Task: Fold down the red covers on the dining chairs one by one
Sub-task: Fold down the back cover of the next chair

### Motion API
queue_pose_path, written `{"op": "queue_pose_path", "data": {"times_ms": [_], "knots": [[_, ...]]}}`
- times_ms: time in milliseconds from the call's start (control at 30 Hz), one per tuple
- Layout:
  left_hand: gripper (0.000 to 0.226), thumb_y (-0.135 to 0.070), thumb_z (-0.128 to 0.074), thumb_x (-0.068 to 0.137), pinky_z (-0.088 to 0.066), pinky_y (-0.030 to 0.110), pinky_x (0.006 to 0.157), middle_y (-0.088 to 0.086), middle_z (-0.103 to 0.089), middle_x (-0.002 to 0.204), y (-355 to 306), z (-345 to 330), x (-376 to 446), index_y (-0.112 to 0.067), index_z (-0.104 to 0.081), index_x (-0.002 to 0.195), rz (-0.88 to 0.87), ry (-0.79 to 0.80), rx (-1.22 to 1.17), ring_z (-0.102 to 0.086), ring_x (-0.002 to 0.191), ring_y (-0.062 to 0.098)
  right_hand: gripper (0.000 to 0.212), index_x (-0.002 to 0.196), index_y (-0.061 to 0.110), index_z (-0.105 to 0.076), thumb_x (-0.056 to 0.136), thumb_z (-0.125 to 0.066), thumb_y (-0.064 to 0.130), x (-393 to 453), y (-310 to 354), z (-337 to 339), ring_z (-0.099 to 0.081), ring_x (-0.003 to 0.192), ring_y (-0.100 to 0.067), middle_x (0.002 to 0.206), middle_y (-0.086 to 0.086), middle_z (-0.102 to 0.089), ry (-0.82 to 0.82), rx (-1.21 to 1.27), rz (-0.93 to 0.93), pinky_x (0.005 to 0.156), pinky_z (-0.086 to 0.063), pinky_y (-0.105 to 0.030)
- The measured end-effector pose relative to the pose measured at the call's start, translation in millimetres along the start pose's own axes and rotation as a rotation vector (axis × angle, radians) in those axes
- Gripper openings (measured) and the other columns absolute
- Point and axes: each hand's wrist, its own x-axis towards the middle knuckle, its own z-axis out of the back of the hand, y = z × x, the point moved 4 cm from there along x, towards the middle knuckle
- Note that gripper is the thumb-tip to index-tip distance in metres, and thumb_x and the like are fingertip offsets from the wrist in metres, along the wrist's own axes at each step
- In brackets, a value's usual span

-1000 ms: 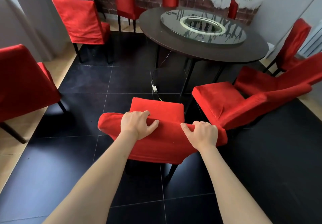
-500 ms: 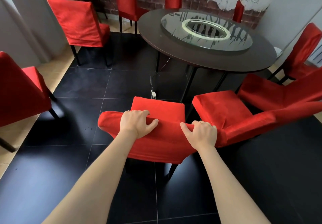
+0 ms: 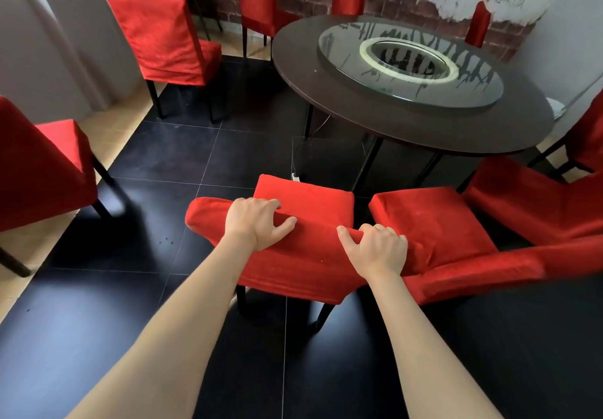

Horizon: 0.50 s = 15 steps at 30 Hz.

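Observation:
A dining chair with a red fabric cover (image 3: 303, 265) stands right in front of me, its back towards me and its seat (image 3: 306, 198) pointing at the table. My left hand (image 3: 256, 223) grips the top edge of the backrest cover, fingers curled over the far side and thumb on the near side. My right hand (image 3: 375, 249) grips the same top edge further right, bunching a fold of the red cloth. The cover hangs down over the back of the chair.
A round dark table (image 3: 326, 92) with a glass turntable (image 3: 473, 89) stands ahead. Red-covered chairs surround it: one touching on the right (image 3: 434, 223), one at the left edge (image 3: 39, 170), one back left (image 3: 160, 33), others behind and at the right. The floor is black tile.
The view has shifted slightly to the left and tilted. Both hands keep the same grip on the top of the chair's cover; the cloth looks about the same.

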Motion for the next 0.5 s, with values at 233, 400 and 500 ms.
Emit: {"op": "queue_pose_path", "data": {"times_ms": [233,400,500], "knots": [[0.069,-0.070,-0.021,0.083,-0.035,0.033,0.070,-0.003,-0.071,0.093,2.6,-2.8,10.6,-0.025,-0.061,0.118,0.022,0.003,0.013,-0.065,0.084,0.022,0.078,0.098,0.017,-0.071,0.084,-0.017,0.073,11.2,0.0,-0.7,-0.061,0.093,-0.025,0.093,-0.003,-0.068,0.024,0.003,0.004,0.080,-0.039,-0.037],[0.072,-0.070,-0.021,0.086,-0.036,0.036,0.078,0.000,-0.071,0.098,2.2,-0.7,5.5,-0.022,-0.055,0.127,0.061,0.031,0.019,-0.064,0.091,0.023,0.076,0.106,0.018,-0.068,0.088,-0.015,0.070,9.9,1.3,0.3,-0.059,0.098,-0.026,0.100,-0.003,-0.067,0.074,-0.008,0.040,0.083,-0.039,-0.039],[0.070,-0.068,-0.032,0.088,-0.038,0.039,0.086,0.005,-0.069,0.105,8.8,8.3,-1.6,-0.018,-0.051,0.132,0.120,0.004,-0.093,-0.062,0.099,0.026,0.072,0.114,0.018,-0.065,0.092,-0.017,0.068,12.6,2.2,2.6,-0.059,0.101,-0.027,0.104,-0.004,-0.067,0.101,0.031,0.070,0.085,-0.039,-0.040]]}}
